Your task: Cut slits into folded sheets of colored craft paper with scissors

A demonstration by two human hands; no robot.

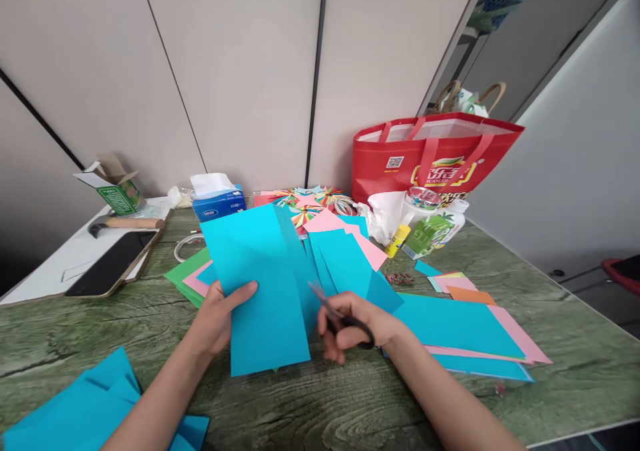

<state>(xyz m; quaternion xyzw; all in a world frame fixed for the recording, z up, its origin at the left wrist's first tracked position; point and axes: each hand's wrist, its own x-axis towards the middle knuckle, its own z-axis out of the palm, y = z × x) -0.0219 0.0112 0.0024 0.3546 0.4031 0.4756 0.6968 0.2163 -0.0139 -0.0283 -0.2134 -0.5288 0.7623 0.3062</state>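
A folded sheet of blue paper (265,291) is held up over the table, gripped along its left side by my left hand (217,317) with the thumb across its front. My right hand (350,327) is closed around scissors (357,324) with dark handles; their blades point up and left, near the paper's right edge, slightly blurred. Whether the blades touch the paper I cannot tell. Behind my right hand lie loose blue sheets (345,257) and a pink sheet (373,247). More blue paper (75,404) lies beside my left forearm.
Blue and pink sheets (460,324) lie at the right. Farther back stand a tissue box (220,204), a yellow glue stick (399,241), a green carton (425,237) and a red bag (385,177). A hammer (130,223) and a phone (113,264) lie at the left.
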